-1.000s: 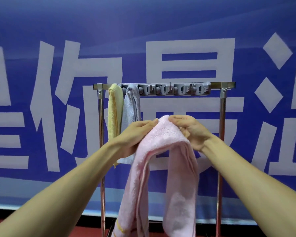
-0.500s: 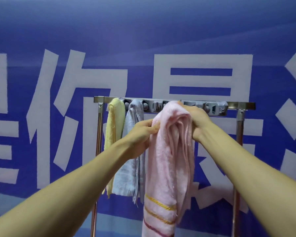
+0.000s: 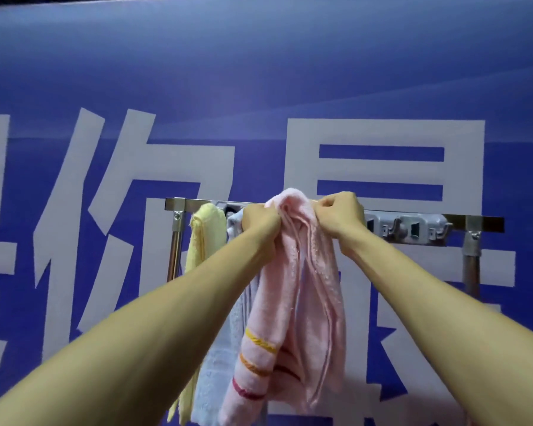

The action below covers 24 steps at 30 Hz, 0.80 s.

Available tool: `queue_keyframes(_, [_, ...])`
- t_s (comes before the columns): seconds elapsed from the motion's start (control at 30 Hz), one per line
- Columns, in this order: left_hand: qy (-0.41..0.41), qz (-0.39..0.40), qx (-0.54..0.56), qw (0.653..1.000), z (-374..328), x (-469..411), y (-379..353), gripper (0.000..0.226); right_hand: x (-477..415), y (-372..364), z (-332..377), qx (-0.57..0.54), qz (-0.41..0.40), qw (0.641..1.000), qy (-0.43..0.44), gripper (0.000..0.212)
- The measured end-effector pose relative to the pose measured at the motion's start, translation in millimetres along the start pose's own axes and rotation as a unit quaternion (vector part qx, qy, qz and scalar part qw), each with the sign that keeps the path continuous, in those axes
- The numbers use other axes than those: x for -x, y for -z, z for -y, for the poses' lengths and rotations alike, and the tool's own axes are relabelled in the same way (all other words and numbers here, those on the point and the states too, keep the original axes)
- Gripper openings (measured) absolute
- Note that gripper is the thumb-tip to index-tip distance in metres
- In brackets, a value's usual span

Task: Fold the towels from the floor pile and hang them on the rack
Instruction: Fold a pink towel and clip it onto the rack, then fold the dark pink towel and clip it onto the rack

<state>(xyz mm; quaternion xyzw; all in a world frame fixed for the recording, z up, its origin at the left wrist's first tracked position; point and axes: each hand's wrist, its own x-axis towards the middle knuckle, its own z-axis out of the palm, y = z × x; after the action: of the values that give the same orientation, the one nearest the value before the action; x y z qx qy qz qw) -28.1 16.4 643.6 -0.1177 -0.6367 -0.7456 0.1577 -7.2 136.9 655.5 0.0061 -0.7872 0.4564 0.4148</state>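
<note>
While the pink towel is pinched at its top fold by the closed fingers of the left hand and the right hand, it is held up at the rack's bar, just right of 2 hung towels. Hanging is judged underway; next, the fold must be caught on a hook.

We read large white Chinese characters on the blue fabric banner behind the rack: 你 whole, 最 partly hidden; others cut off by frame edges.
</note>
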Motion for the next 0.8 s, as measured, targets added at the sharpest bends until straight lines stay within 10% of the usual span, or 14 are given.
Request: queue_keyframes(0.8, [-0.084,0.112,-0.032,0.99,50,91,73,0.024,79,24,-46,0.001,0.113,0.992,-0.049,0.013])
